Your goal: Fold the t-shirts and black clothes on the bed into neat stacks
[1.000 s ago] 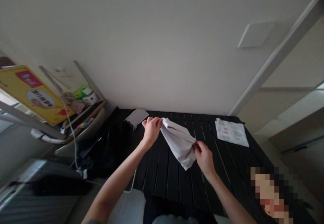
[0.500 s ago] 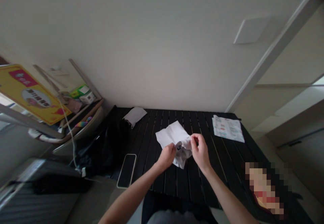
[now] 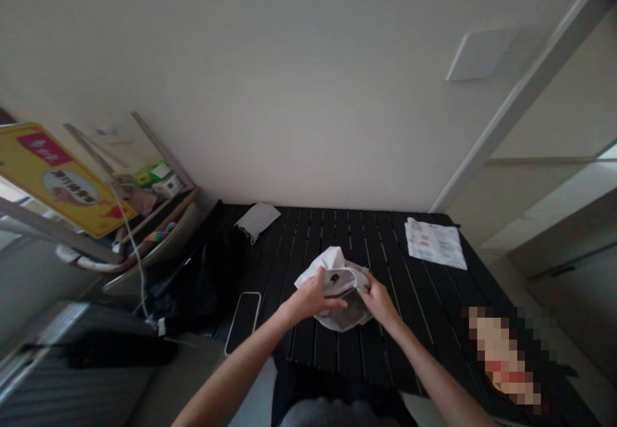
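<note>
A white cloth garment (image 3: 337, 285) is bunched up over the black slatted table (image 3: 385, 350), its opening turned toward me with a small dark mark inside. My left hand (image 3: 313, 296) grips the cloth's left side, fingers closed on the fabric. My right hand (image 3: 378, 298) pinches its right edge. Both hands hold it just above the table's middle.
A phone (image 3: 242, 321) lies at the table's left front edge. A small grey cloth (image 3: 257, 220) sits at the back left, a printed sheet (image 3: 434, 243) at the back right. A cluttered shelf with a yellow sign (image 3: 58, 179) stands to the left. Another person is at the lower right.
A second ago the cloth was stretched out between my hands. My left hand came in toward me and both hands now hold the cloth bunched with its opening spread.
</note>
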A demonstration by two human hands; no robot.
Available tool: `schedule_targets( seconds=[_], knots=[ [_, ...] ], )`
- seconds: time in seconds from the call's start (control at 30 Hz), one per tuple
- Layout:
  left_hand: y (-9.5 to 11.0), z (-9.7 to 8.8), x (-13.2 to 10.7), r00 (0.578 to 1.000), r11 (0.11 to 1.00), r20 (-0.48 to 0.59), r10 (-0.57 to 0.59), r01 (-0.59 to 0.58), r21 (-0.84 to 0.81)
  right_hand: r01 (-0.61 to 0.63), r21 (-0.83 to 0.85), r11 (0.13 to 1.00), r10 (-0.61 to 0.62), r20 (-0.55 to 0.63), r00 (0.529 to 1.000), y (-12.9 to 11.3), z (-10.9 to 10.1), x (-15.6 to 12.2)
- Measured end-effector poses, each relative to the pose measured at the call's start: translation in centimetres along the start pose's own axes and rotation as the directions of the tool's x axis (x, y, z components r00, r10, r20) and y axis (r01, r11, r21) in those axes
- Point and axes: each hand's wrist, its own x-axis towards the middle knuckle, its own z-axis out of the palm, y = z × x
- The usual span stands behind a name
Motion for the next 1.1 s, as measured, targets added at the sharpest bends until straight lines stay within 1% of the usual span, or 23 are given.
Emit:
schedule_targets(
  seconds=[0.03, 0.07, 0.1, 0.17, 0.23, 0.27, 0.3, 0.33, 0.4, 0.47, 0.5, 0.53, 0.57, 0.6, 0.67, 0.73, 0.8, 0.87, 0.93, 1.0, 1.03, 1.1],
  knots=[
    [-0.4, -0.1, -0.3, 0.999, 0.995, 0.042, 0.011, -0.015, 0.096, 0.003, 0.016, 1.0, -0.002, -0.011, 1.0, -0.6, -0.9, 0.3],
    [-0.9, -0.1, -0.5, 0.998, 0.983, 0.062, 0.001, -0.012, 0.185, 0.013, 0.024, 1.0, -0.013, -0.016, 1.0, -1.3, -1.7, 0.5],
    [-1.4, -0.2, -0.6, 0.998, 0.966, 0.058, -0.025, 0.009, 0.259, 0.026, 0.029, 0.999, -0.025, -0.019, 1.0, -2.0, -2.4, 0.6],
    [-2.3, -0.3, -0.4, 0.997, 0.934, -0.018, -0.077, 0.078, 0.35, 0.05, 0.026, 0.998, -0.049, -0.02, 0.999, -3.2, -3.4, 0.8],
    [-3.0, -0.4, 0.3, 0.991, 0.925, -0.109, -0.079, 0.114, 0.362, 0.062, 0.039, 0.997, -0.062, -0.02, 0.998, -4.2, -3.8, 1.0],
    [-3.2, -0.4, 0.6, 0.991, 0.934, -0.12, -0.064, 0.102, 0.344, 0.068, 0.056, 0.996, -0.067, -0.02, 0.998, -4.5, -3.8, 1.0],
    [-3.4, -0.3, 1.0, 0.994, 0.947, -0.1, -0.04, 0.069, 0.313, 0.074, 0.074, 0.994, -0.073, -0.02, 0.997, -4.8, -3.7, 1.1],
    [-3.5, -0.2, 1.2, 0.998, 0.963, -0.057, -0.012, 0.027, 0.27, 0.079, 0.089, 0.993, -0.077, -0.021, 0.997, -5.0, -3.7, 1.2],
    [-3.4, 0.4, 1.4, 0.994, 0.991, 0.105, 0.037, -0.05, 0.126, 0.082, 0.095, 0.992, -0.079, -0.034, 0.996, -5.1, -3.6, 1.3],
    [-3.1, 1.1, 1.1, 0.96, 0.998, 0.273, 0.068, -0.065, -0.019, 0.084, 0.079, 0.993, -0.08, -0.059, 0.995, -4.9, -3.7, 1.5],
    [-2.9, 1.3, 0.9, 0.94, 0.996, 0.334, 0.075, -0.054, -0.071, 0.086, 0.071, 0.994, -0.081, -0.077, 0.994, -4.6, -3.8, 1.5],
    [-2.7, 1.3, 0.7, 0.924, 0.994, 0.375, 0.079, -0.043, -0.103, 0.087, 0.066, 0.994, -0.08, -0.099, 0.992, -4.3, -4.0, 1.5],
    [-2.6, 1.1, 0.6, 0.916, 0.992, 0.394, 0.081, -0.038, -0.117, 0.084, 0.065, 0.994, -0.076, -0.119, 0.99, -4.0, -4.2, 1.5],
    [-2.5, 0.7, 0.5, 0.918, 0.992, 0.389, 0.08, -0.036, -0.118, 0.077, 0.067, 0.995, -0.068, -0.136, 0.988, -3.6, -4.5, 1.6],
    [-2.5, -0.7, 0.9, 0.941, 0.995, 0.334, 0.061, -0.028, -0.1, 0.057, 0.066, 0.996, -0.046, -0.152, 0.987, -2.8, -5.1, 1.7],
    [-2.8, -2.6, 1.7, 0.972, 0.998, 0.234, 0.026, -0.014, -0.053, 0.026, 0.04, 0.999, -0.021, -0.119, 0.993, -2.2, -5.9, 2.0],
    [-3.3, -4.4, 2.7, 0.995, 1.0, 0.1, -0.021, 0.02, 0.01, -0.008, -0.011, 1.0, 0.007, -0.031, 1.0, -1.8, -6.8, 2.3],
    [-3.9, -5.6, 3.4, 0.996, 0.994, -0.029, -0.083, 0.085, 0.07, -0.03, -0.051, 0.998, 0.036, 0.13, 0.991, -1.6, -7.4, 2.5],
    [-4.4, -6.1, 3.7, 0.98, 0.979, -0.132, -0.15, 0.166, 0.118, -0.041, -0.063, 0.997, 0.059, 0.312, 0.948, -1.5, -7.9, 2.4],
    [-4.9, -6.0, 3.6, 0.96, 0.961, -0.194, -0.204, 0.234, 0.146, -0.048, -0.071, 0.996, 0.074, 0.44, 0.895, -1.8, -8.1, 2.1],
    [-5.1, -5.7, 3.5, 0.952, 0.956, -0.212, -0.218, 0.253, 0.151, -0.047, -0.073, 0.996, 0.076, 0.473, 0.878, -2.0, -8.1, 2.0],
    [-5.6, -4.8, 3.0, 0.951, 0.956, -0.219, -0.22, 0.255, 0.147, -0.036, -0.065, 0.997, 0.063, 0.49, 0.87, -2.6, -8.2, 1.9]
  ],
)
